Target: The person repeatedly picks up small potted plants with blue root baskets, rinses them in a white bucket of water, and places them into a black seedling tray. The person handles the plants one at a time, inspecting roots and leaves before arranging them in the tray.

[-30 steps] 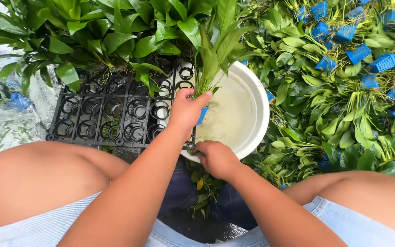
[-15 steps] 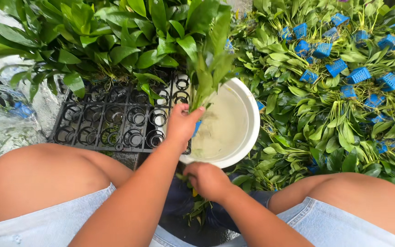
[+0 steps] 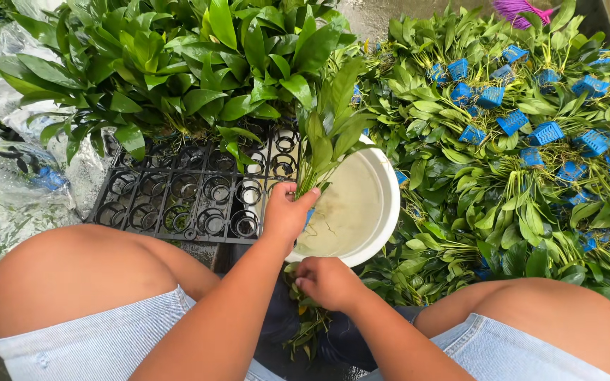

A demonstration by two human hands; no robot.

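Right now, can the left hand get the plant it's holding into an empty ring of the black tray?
Probably yes: the left hand grips the plant right beside the black tray, whose near rings stand open with nothing between.

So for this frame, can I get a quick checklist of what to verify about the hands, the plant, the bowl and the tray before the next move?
1. Left hand grips the leafy plant at its base: ok, fingers closed round the stems.
2. Plant held upright: ok, leaves point up over the white bowl.
3. Right hand free: not ok, its fingers are closed on small leaf scraps near the lap.
4. Bowl holds water: ok, cloudy liquid shows inside.
5. Open slots in the black tray: ok, several ring slots in the near rows are unfilled.
6. Plant seated in a blue basket pot: cannot tell, the left hand hides the base.
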